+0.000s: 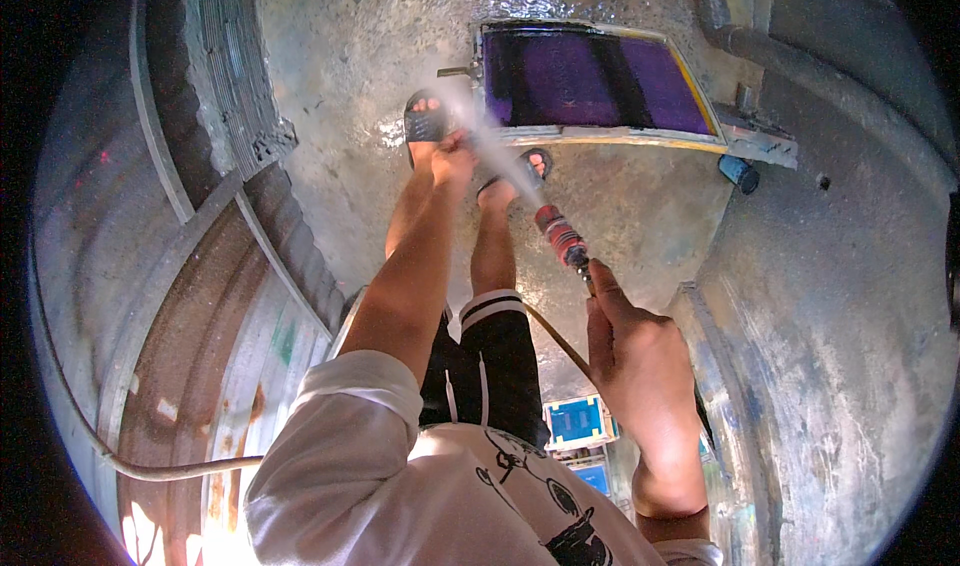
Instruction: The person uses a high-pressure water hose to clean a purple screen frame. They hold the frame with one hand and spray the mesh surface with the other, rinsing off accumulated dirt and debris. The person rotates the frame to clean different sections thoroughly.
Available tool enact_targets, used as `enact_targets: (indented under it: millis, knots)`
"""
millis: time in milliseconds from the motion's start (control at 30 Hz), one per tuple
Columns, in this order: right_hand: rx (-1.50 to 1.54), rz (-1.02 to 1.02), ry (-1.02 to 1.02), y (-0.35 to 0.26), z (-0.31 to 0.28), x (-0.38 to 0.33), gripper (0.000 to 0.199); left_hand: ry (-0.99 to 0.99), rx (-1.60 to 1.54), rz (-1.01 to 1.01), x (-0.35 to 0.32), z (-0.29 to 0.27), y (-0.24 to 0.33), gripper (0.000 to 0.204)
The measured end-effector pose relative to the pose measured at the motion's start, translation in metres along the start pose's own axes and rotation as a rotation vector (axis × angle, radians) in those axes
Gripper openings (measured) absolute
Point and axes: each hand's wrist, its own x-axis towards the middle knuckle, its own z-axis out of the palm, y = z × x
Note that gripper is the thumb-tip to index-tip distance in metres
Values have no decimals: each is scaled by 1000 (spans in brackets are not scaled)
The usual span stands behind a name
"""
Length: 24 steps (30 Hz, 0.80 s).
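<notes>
My right hand [640, 366] is wrapped round the handle of a spray gun [562, 236] with a red, ribbed nozzle. From the nozzle a white jet of water [495, 156] shoots forward and to the left. It passes by the near left corner of a framed screen [560, 76], whose purple mesh carries dark bands. My left hand [456, 149] is stretched forward beside that corner, above my sandalled feet. Spray and blur veil its fingers, so their grip does not show. A thin hose [560, 341] runs back from the gun past my leg.
Wet concrete floor [340, 86] surrounds the screen, which rests on a ledge [765, 146] at its right end. A small blue cylinder [738, 174] sits below that. Corrugated metal sheets [180, 366] stand at the left, a stained wall [830, 366] at the right. Smaller blue screens [578, 421] are behind me.
</notes>
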Motion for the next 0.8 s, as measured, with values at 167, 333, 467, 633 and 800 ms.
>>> enact_targets:
  millis: [167, 333, 467, 633, 800]
  knots:
    - [-4, 54, 29, -1, 4, 2, 34, 167, -226, -127, 29, 0, -37, 20]
    - [-27, 35, 32, -4, 8, 8, 33, 222, -51, -162, 7, 31, -39, 25]
    - [-28, 31, 38, -9, 13, 15, 31, 269, -133, -178, -5, 29, -15, 22]
    - [-39, 12, -12, -7, 23, 29, 37, 219, -208, -180, -1, 14, -19, 25]
    - [-59, 18, 13, -4, 32, 43, 40, 197, -102, -238, -3, 20, -13, 23]
